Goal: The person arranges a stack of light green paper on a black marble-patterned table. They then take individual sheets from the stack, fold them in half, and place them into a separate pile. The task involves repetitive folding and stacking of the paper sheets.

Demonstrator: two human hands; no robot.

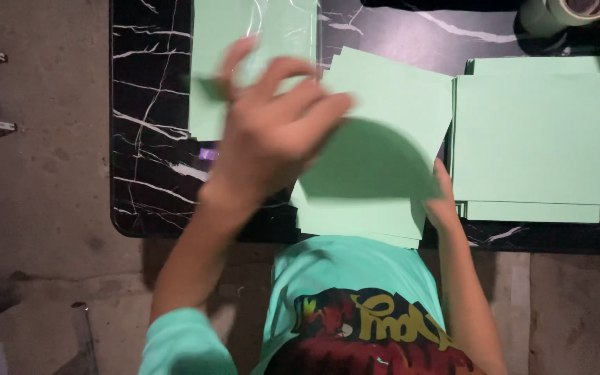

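Note:
My left hand point(272, 128) is raised and blurred above the black marble table point(151, 104), its fingers spread and holding nothing I can make out. Under it lies a tilted light green paper sheet point(390, 104) on a small pile of the same sheets point(355, 219) at the table's near edge. My right hand point(444, 201) grips that top sheet at its lower right corner, thumb on top. Most of that hand is hidden beneath the paper.
A larger stack of green sheets point(539, 139) lies to the right. A plastic-wrapped pack of green paper point(255, 35) sits at the back left, a tape roll point(567, 12) at the back right. A small purple thing point(207, 153) lies by my left wrist. Concrete floor surrounds the table.

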